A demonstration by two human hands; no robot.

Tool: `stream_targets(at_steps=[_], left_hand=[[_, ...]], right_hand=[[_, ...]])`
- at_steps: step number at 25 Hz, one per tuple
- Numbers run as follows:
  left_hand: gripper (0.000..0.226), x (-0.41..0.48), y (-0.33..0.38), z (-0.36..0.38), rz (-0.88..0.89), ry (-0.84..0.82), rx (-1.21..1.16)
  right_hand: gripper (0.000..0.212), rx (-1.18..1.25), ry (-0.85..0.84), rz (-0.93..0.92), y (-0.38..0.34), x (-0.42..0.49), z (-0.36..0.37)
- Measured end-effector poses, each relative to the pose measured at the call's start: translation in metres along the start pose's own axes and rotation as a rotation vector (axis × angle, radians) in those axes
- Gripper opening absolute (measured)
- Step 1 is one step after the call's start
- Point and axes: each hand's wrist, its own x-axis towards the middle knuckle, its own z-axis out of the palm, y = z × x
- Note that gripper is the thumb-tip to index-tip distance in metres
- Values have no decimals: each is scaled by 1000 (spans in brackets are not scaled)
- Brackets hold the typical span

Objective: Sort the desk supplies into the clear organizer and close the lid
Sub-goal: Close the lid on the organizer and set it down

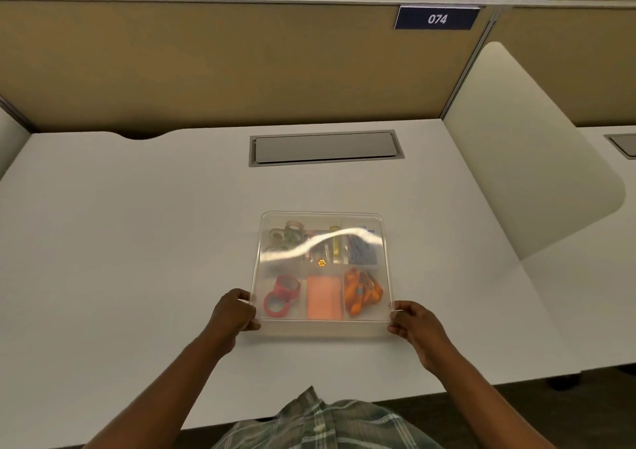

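Lidded clear organizer [321, 328], compartments full of supplies.

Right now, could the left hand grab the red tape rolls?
Probably not: the clear lid looks shut over the red tape rolls, and the left hand grips the organizer's corner.

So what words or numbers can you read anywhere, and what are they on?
"074": white digits on the dark blue rectangular sign at the top of the tan cubicle partition.
Nothing else is readable. The supplies inside the clear plastic organizer are blurred by its frosted lid, so any print on them cannot be made out.
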Motion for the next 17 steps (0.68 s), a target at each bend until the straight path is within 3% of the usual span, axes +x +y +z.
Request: stream_targets(at_steps=[9,11,17], left_hand=[[11,13,15,6,37,-15,264],[8,23,26,12,104,34,224],[31,49,43,24,163,99,26]], right_hand=[[10,-225,-29,97,-29,18,4],[18,-188,-18,70,-42,29,9],[33,-54,26,41,-59,63,25]])
